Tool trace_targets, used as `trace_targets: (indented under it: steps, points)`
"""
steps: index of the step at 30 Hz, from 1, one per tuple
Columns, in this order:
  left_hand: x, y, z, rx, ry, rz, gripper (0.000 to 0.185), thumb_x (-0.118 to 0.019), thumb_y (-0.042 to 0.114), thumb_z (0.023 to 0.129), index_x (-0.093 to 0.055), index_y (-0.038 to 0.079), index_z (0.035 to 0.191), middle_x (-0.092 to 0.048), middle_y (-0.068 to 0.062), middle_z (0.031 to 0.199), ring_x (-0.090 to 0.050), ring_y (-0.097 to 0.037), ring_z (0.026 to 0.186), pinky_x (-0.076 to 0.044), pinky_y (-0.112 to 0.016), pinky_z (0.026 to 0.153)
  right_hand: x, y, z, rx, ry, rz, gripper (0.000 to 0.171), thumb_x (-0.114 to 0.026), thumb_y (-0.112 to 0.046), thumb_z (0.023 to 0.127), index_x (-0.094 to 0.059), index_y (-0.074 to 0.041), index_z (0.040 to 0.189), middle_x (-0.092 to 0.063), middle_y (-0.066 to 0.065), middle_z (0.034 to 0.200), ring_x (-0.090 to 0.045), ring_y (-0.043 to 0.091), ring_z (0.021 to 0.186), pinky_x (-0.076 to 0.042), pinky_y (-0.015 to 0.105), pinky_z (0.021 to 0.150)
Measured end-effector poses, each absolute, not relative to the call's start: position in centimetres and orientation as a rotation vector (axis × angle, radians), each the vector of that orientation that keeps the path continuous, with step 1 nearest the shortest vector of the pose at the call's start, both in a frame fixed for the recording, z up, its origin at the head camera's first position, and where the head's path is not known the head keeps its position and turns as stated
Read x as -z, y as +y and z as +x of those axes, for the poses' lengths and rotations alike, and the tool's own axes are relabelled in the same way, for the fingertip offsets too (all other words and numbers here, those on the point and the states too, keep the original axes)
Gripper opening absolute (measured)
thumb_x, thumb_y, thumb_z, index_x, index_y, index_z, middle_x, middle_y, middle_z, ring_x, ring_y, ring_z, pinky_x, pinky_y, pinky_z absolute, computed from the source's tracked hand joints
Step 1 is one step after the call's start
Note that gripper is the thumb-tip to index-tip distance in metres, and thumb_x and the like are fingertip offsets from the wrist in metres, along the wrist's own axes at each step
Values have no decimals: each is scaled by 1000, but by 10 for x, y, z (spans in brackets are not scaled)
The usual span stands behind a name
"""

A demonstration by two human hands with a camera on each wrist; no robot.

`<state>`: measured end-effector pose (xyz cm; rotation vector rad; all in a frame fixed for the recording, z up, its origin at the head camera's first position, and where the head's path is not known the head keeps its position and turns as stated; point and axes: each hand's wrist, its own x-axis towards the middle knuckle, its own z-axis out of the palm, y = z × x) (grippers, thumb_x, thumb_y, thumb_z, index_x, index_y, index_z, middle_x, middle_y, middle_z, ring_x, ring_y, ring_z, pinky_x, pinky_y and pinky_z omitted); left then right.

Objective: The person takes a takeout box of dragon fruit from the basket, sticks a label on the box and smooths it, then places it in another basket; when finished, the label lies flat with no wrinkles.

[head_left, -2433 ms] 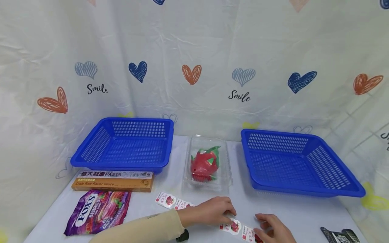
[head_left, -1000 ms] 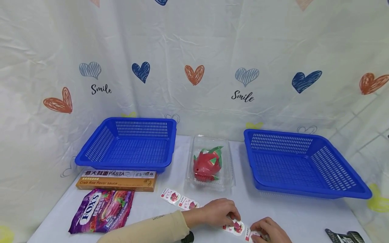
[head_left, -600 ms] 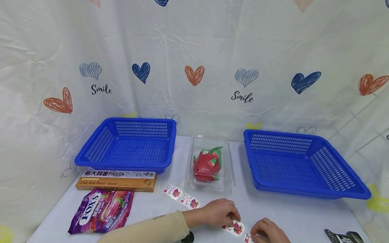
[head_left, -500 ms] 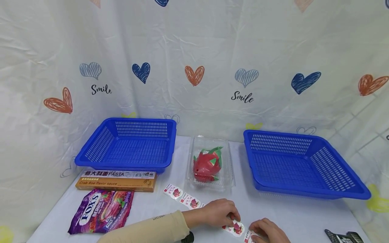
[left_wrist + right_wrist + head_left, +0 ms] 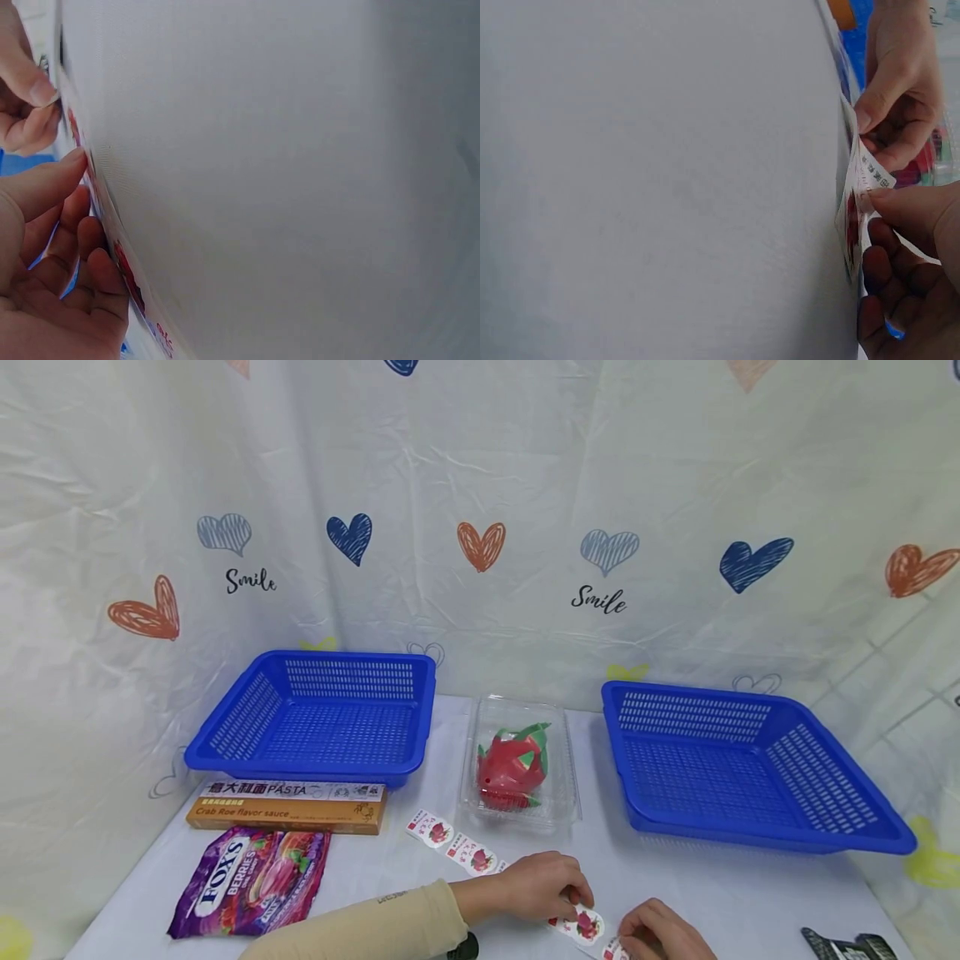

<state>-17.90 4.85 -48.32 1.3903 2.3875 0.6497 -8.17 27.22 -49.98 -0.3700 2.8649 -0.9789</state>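
A strip of white stickers [image 5: 471, 855] printed with red dragon fruit runs diagonally across the white table, passing beneath my left hand [image 5: 546, 887]. That hand grips the strip between thumb and curled fingers; in the left wrist view its thumb [image 5: 56, 180] lies against the strip's edge. At the strip's right end, my right hand [image 5: 663, 931] pinches a sticker. The right wrist view shows that sticker's corner [image 5: 876, 174] lifted and bent up under my right thumb [image 5: 907, 206]. Behind the hands sits a clear plastic box [image 5: 558, 777] with a red and green dragon fruit [image 5: 512, 767] inside.
Two blue baskets [image 5: 330, 727] stand at the back left and right, the right basket [image 5: 720, 768] reaching nearer the front. At left lie a pasta box [image 5: 285, 810] and a purple Fox's candy bag [image 5: 251, 883]. A black packet [image 5: 847, 943] lies at the right front edge.
My right hand has gone from loosely spread fingers to pinching the end sticker. The strip's left end has shifted right and slightly back. My left hand stays nearly still.
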Motion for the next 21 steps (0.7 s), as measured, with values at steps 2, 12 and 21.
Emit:
trace_targets:
  steps: [2,12,21]
  points:
    - [483,48,-179,-649,2382,1389,18,-77,16,85,-76,20,102,-54,17,80,-43,10,75,-35,-7,69,499,274,-81,1039,2822,-359,9,-70,-14,89,-61,-13,90,-53,-12,84,-48,-5,72,-45,20,61]
    - [482,48,-179,-651,2372,1393,18,-76,16,85,-75,20,103,-54,16,81,-43,10,75,-34,-7,69,492,281,-87,1187,2618,-244,14,-63,-18,95,-58,-5,95,-57,-6,75,-51,0,62,-45,22,55]
    - [482,47,-179,-628,2365,1418,16,-75,15,86,-76,20,101,-53,17,80,-42,10,74,-34,-6,69,491,284,-88,1276,2539,-308,16,-66,-18,93,-59,-4,94,-58,-6,78,-53,0,68,-47,22,58]
